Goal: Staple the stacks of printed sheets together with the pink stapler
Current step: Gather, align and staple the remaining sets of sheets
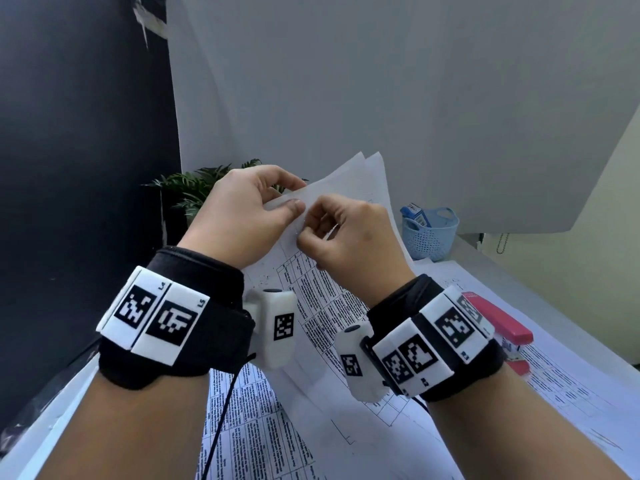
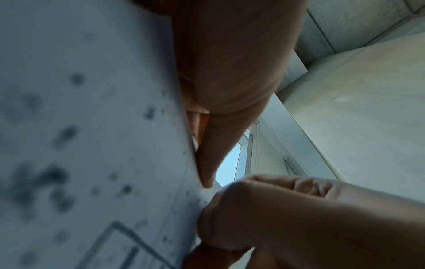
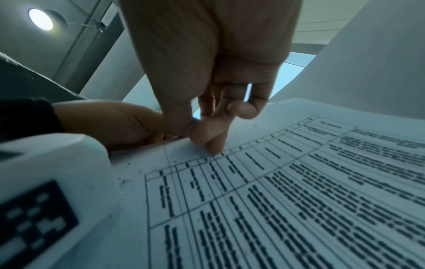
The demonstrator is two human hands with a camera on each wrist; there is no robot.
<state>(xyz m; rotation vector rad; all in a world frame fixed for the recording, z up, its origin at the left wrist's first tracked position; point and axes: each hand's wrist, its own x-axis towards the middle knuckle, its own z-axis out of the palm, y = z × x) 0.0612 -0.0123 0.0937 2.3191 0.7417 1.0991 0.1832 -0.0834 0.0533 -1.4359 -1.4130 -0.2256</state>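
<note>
I hold a stack of printed sheets (image 1: 360, 188) tilted up off the table, its table print facing me. My left hand (image 1: 296, 195) pinches its upper left edge between thumb and fingers. Just right of it, my right hand (image 1: 309, 227) has curled fingers that pinch at the top sheet near the same corner. In the right wrist view its fingertips (image 3: 215, 145) press on the sheet (image 3: 299, 182) beside the left hand (image 3: 110, 122). The left wrist view has the blurred sheet (image 2: 92, 127) and the right hand (image 2: 287, 218). The pink stapler (image 1: 502, 323) lies on the table at the right, partly hidden by my right wristband.
More printed sheets (image 1: 571, 375) cover the white table to the right and under my arms (image 1: 256, 427). A light blue basket (image 1: 431, 233) with a blue box stands at the back right. A green plant (image 1: 194, 188) is behind my left hand, against a dark wall.
</note>
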